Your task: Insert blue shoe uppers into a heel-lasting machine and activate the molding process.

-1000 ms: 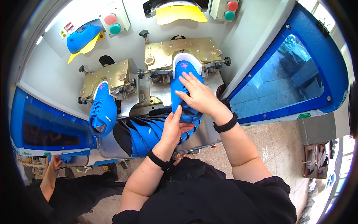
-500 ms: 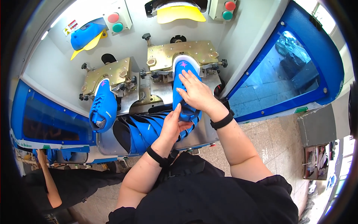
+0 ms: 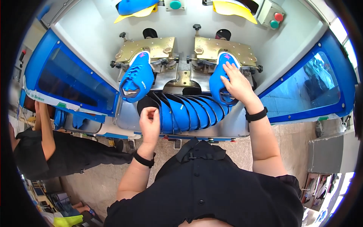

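Note:
My right hand (image 3: pixel 239 84) lies with its fingers stretched out over a blue shoe upper (image 3: pixel 218 84), whose toe sits in the right-hand brass-coloured clamp (image 3: pixel 211 47). At the left end of a row of nested blue shoe uppers (image 3: pixel 189 115), my left hand (image 3: pixel 149 125) is closed, thumb and fingertips together. Its fingertips are beside the end upper's dark edge; whether anything is pinched in them is hidden. Another blue laced shoe upper (image 3: pixel 147 77) has its toe under the left-hand clamp (image 3: pixel 159 45), with no hand on it.
Blue-framed window panels (image 3: pixel 75 77) flank the machine on both sides. Yellow and blue covers (image 3: pixel 136 9) hang at the back, near a box with red and green buttons (image 3: pixel 270 15). Another person (image 3: pixel 41 143) stands at the left.
My left hand has left the right-hand shoe upper and moved left to the row's end. My right hand stays on that upper. The view has shifted, so the machine appears further right.

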`<action>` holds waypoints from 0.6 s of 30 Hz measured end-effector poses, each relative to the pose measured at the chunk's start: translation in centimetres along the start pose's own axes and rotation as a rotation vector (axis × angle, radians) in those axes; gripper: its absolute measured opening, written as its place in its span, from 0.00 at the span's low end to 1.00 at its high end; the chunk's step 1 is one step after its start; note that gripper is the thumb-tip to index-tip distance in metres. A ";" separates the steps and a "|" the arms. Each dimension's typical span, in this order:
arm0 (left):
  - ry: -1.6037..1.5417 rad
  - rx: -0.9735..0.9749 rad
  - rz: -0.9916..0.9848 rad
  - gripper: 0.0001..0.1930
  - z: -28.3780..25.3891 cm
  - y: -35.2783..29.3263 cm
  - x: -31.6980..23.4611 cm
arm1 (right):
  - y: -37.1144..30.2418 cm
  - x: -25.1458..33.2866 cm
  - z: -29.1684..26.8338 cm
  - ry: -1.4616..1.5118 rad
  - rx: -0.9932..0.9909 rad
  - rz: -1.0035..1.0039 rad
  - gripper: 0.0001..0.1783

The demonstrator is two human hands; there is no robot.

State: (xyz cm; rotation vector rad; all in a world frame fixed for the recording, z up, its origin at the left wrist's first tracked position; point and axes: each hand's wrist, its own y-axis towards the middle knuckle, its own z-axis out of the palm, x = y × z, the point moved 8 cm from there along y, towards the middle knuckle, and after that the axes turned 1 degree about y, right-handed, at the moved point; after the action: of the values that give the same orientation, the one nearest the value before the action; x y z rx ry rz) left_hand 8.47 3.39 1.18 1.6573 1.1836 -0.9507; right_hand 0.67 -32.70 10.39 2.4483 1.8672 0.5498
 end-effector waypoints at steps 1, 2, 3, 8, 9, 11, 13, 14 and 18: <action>0.105 0.020 -0.012 0.09 -0.6 0.3 2.0 | -0.3 0.5 -0.5 -0.039 -0.009 0.046 0.29; 0.198 0.061 -0.059 0.11 -0.7 0.4 4.0 | -0.6 2.1 -1.2 -0.028 -0.037 -0.007 0.29; 0.281 0.191 -0.082 0.12 0.1 0.2 5.7 | -1.2 4.3 -2.7 -0.136 -0.199 -0.091 0.27; 0.235 0.245 -0.040 0.09 0.0 -1.1 5.6 | -6.3 14.2 -4.5 0.261 -0.386 -0.421 0.14; 0.235 0.160 -0.141 0.08 -1.7 -1.1 5.0 | -7.1 15.6 -4.2 0.372 -0.334 -0.464 0.11; -0.162 0.027 -0.328 0.07 -3.8 -1.6 2.7 | -8.1 17.5 -2.9 0.585 -0.154 -0.474 0.08; -0.679 0.021 -0.488 0.10 -4.0 -3.0 -0.6 | -8.8 18.2 -0.9 0.732 0.102 -0.345 0.12; -0.849 0.097 -0.500 0.12 -3.6 -4.0 -3.0 | -9.2 18.0 0.9 0.778 0.301 -0.182 0.16; -0.975 0.328 -0.508 0.18 -0.8 -6.3 -8.9 | -9.5 17.6 -0.8 1.051 0.162 -0.163 0.27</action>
State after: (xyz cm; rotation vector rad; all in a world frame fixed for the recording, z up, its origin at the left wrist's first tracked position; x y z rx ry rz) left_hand 0.16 2.58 8.24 0.8536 0.7632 -2.0477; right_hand -4.42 -13.61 13.77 2.1947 2.4072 2.0233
